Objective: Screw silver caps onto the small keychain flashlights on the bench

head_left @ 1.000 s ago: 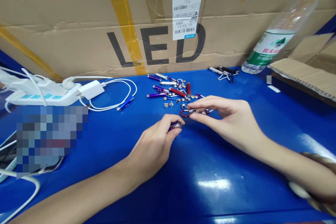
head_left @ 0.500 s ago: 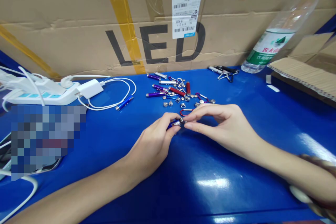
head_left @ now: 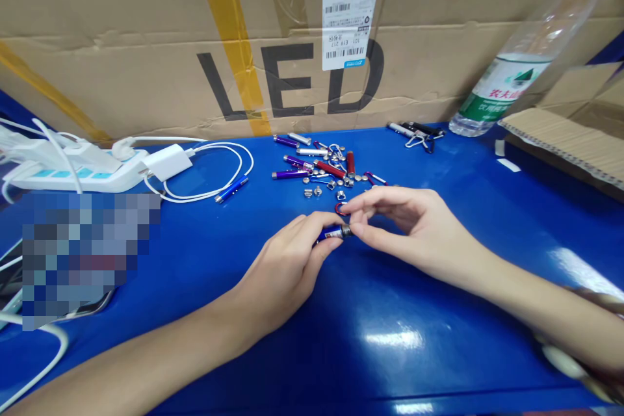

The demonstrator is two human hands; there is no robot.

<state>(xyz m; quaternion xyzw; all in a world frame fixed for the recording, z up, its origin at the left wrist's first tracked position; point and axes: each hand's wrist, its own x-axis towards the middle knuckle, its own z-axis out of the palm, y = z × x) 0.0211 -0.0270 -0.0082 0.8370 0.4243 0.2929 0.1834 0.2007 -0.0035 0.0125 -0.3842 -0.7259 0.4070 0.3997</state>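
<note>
My left hand (head_left: 295, 260) is closed around a small blue mini flashlight (head_left: 333, 234), pinched between thumb and fingers and pointing right. A label shows on its barrel, and a dark metal end sticks out. The thumb and fingertips of my right hand (head_left: 414, 224) close on that end; whether they also hold a small loose part is hidden. Just beyond them lies a red carabiner clip (head_left: 340, 208), partly covered by the right fingers. Farther back is a scatter of purple, red and silver mini flashlights (head_left: 331, 169) with clips, small metal caps and button cells.
Another blue mini flashlight (head_left: 231, 189) lies left, beside a white charger (head_left: 168, 162) and power strip (head_left: 82, 172). A large cardboard box (head_left: 160, 26) stands behind. At right are a water bottle (head_left: 507, 84), an open carton (head_left: 565, 143) and several clipped flashlights (head_left: 414, 131).
The blue flashlight has shifted slightly right and shows more of its label and dark end. My right fingers have curled in closer around that end.
</note>
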